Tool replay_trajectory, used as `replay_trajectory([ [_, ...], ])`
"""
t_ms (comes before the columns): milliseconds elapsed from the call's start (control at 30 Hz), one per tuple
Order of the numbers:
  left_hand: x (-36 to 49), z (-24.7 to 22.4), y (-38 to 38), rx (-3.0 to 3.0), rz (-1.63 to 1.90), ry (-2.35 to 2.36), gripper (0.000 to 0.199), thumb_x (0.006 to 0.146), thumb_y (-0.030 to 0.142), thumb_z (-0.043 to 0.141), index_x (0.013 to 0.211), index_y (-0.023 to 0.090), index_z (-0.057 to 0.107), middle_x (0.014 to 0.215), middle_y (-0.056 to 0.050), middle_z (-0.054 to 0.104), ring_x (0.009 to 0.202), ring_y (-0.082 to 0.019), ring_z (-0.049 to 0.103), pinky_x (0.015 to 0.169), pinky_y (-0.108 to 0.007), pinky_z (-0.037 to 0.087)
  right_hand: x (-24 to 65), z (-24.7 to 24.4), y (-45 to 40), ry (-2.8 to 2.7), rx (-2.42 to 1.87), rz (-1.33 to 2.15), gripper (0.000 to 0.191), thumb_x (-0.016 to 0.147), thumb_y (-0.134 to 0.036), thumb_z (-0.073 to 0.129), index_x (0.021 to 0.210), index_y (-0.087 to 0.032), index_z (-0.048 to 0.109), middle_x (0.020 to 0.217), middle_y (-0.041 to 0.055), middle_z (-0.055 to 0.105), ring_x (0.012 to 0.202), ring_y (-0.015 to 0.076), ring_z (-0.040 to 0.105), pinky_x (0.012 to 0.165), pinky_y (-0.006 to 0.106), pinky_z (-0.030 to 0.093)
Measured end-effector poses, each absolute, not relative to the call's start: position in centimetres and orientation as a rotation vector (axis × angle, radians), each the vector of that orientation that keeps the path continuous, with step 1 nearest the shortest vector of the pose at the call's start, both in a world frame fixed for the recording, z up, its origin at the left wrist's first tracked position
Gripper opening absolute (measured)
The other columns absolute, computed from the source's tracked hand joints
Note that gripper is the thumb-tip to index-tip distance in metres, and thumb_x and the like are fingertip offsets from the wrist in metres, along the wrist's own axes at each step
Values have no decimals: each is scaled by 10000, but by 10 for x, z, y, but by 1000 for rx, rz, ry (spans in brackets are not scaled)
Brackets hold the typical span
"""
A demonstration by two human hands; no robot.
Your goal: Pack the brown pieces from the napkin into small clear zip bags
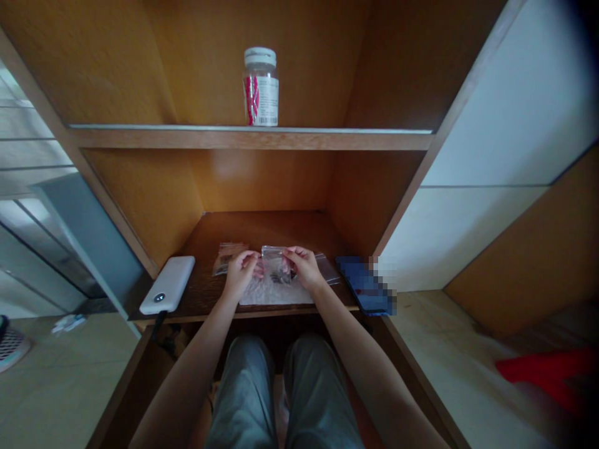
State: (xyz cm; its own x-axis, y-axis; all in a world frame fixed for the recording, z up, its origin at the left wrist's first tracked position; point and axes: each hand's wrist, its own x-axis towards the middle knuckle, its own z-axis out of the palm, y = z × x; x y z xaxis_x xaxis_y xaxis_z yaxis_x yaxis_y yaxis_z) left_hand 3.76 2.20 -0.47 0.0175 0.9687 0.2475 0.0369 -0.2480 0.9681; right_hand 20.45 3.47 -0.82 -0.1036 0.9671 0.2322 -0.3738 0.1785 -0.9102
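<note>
My left hand (242,272) and my right hand (304,267) pinch opposite sides of a small clear plastic bag (275,263) above the wooden desk surface (206,293). Something dark lies inside the bag, too small to identify. Beneath my hands lies a white translucent plastic sheet (276,292). Left of my left hand, a second clear packet (228,257) with brownish contents lies on the desk, partly hidden by that hand.
A white power bank (167,285) lies left on the desk, with a cable below it. A phone (366,285) lies right, partly pixelated. A labelled white-capped jar (260,87) stands on the wooden shelf (248,138) above. Side panels flank the desk.
</note>
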Motion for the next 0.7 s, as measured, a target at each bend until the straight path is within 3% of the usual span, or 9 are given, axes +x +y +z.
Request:
replay_trajectory([
  [167, 38, -1, 16, 1534, 1373, 1006, 344, 726, 349, 579, 1009, 206, 446, 778, -5, 614, 588, -124, 602, 528, -257, 490, 205, -7, 35, -1094, -689, 1324, 247, 646, -391, 655, 643, -157, 576, 510, -16, 556, 383, 82, 473, 389, 216, 391],
  [300, 32, 7, 10, 1793, 1291, 1054, 210, 712, 328, 596, 844, 165, 593, 834, -50, 647, 791, -159, 606, 703, -278, 473, 205, -6, 32, -1143, -656, 1342, 276, 668, -424, 634, 693, -152, 593, 558, -1, 596, 395, 88, 504, 406, 218, 414],
  [400, 18, 19, 12, 1776, 1319, 1135, 257, 733, 341, 562, 907, 163, 628, 927, -74, 656, 839, -180, 607, 750, -300, 463, 203, -6, 32, -1146, -646, 1316, 311, 687, -453, 604, 795, -161, 602, 608, -1, 608, 400, 86, 509, 406, 219, 419],
  [533, -12, 29, 28, 1675, 1491, 1403, 285, 708, 330, 566, 934, 167, 626, 927, -63, 661, 775, -176, 616, 721, -296, 465, 201, -11, 37, -1168, -751, 1107, 312, 705, -451, 579, 796, -152, 599, 604, -4, 581, 386, 70, 473, 375, 199, 369],
  [700, -41, 13, 53, 1688, 1331, 1654, 219, 651, 267, 573, 823, 151, 645, 824, -62, 673, 767, -195, 614, 718, -303, 460, 229, -11, 46, -1199, -1108, 703, 322, 770, -426, 472, 817, -137, 606, 594, 16, 591, 415, 87, 477, 410, 207, 364],
])
